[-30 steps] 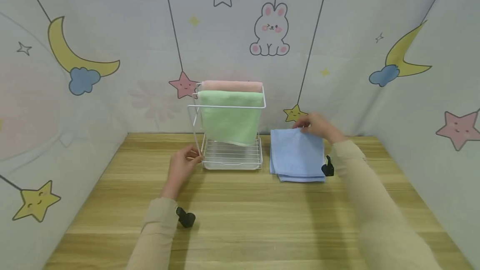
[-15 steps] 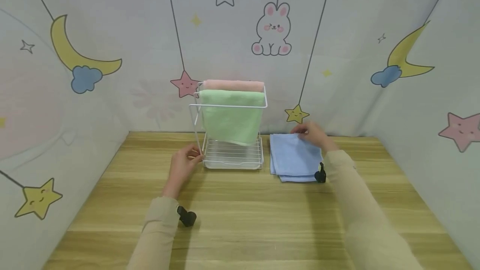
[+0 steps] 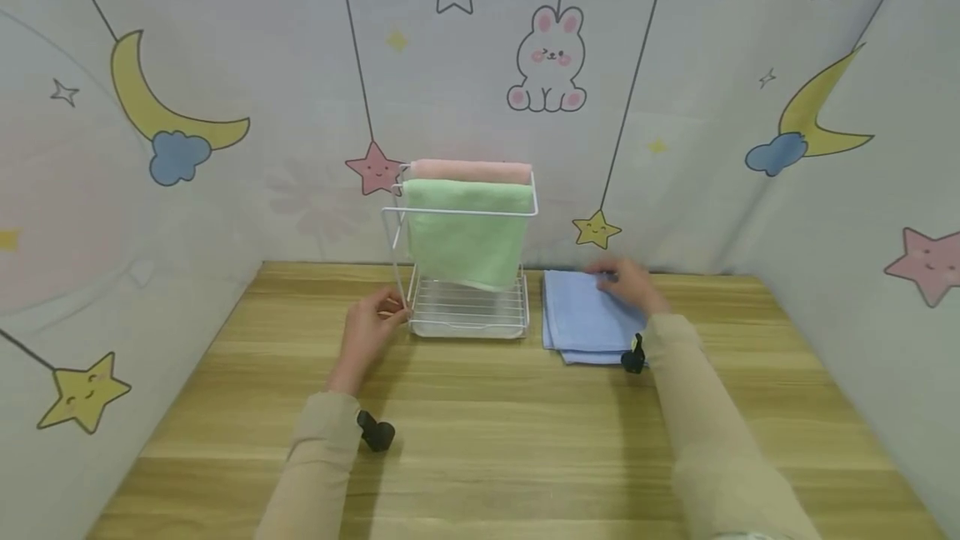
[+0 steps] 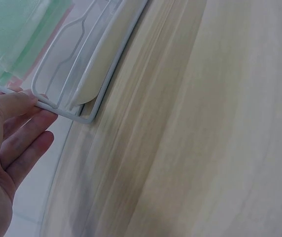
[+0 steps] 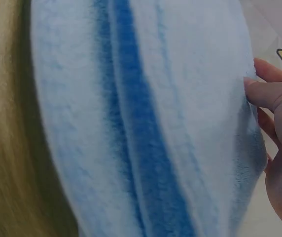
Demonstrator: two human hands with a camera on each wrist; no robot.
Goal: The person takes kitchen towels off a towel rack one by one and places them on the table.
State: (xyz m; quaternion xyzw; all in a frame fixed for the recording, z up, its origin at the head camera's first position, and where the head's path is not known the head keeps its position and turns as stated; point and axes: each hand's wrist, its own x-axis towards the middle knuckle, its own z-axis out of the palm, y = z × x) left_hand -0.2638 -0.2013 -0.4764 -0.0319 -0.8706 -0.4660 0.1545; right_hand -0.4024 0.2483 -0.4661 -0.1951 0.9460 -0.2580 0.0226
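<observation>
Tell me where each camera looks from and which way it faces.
Head: head-worn, facing forward and down at the rack, blue towel and table; both sleeves, left grip and right grip show.
Left wrist: worn there, facing the rack and table close up; left grip shows, pinching the rack.
Right wrist: worn there, facing the blue towel close up; right grip partly shows, pinching its edge.
Head and left wrist share the rack; head and right wrist, the blue towel.

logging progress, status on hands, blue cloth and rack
Left hand grips white rack. Right hand pinches blue cloth by far edge. Green towel, pink towel hang on rack.
</observation>
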